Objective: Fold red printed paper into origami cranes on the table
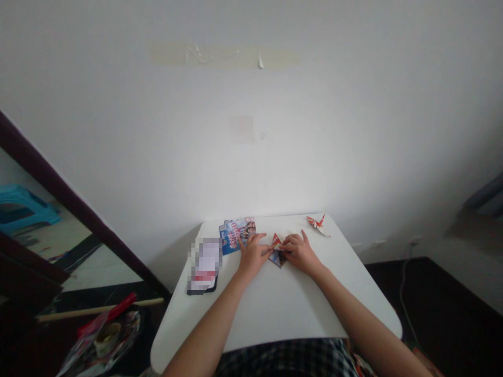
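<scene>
A small folded piece of printed paper (pixel 277 258), red at the top and blue below, lies diamond-shaped on the white table between my hands. My left hand (pixel 252 254) pinches its left side between thumb and finger, the other fingers raised. My right hand (pixel 301 253) grips the right side with bent fingers, which hide part of that edge. Beyond my left hand are blue printed leaflets (pixel 231 236). A red and white folded paper figure (pixel 317 225) sits at the far right of the table.
A phone (pixel 202 288) with a blurred screen lies at the left of the white table (pixel 271 309). The wall (pixel 259 173) stands behind the table. On the floor at left are a bag-lined bin (pixel 106 340) and a pale stick (pixel 153 302); a blue stool (pixel 27 207) appears farther off.
</scene>
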`<control>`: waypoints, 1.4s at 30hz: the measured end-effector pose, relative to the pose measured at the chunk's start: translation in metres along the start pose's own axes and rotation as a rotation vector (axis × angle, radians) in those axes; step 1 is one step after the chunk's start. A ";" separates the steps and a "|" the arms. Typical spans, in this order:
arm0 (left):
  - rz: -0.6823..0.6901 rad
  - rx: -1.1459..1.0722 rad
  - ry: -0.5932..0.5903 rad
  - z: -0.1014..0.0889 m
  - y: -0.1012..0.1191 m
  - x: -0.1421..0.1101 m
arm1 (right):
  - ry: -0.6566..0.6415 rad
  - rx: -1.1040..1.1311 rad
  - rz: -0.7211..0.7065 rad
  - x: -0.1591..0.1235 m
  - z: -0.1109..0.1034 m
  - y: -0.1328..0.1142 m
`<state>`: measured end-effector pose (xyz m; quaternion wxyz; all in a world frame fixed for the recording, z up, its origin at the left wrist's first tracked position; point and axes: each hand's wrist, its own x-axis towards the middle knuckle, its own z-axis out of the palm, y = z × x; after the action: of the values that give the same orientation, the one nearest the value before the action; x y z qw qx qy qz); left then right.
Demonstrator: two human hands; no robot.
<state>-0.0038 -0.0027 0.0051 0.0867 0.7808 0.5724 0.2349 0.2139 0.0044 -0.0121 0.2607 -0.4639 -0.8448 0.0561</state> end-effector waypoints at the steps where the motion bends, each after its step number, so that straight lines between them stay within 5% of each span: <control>1: 0.001 0.002 0.003 0.000 0.000 0.000 | 0.001 -0.006 0.005 0.001 0.001 -0.001; 30: -0.218 0.061 0.071 0.009 0.024 0.014 | 0.159 -0.048 0.370 0.013 0.018 -0.012; 42: -0.202 0.030 0.069 0.010 0.022 0.012 | 0.256 -0.078 0.364 0.011 0.026 -0.015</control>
<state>0.0221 0.0029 0.0084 0.0783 0.7119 0.6542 0.2432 0.1851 0.0091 -0.0246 0.3334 -0.6219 -0.7085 0.0100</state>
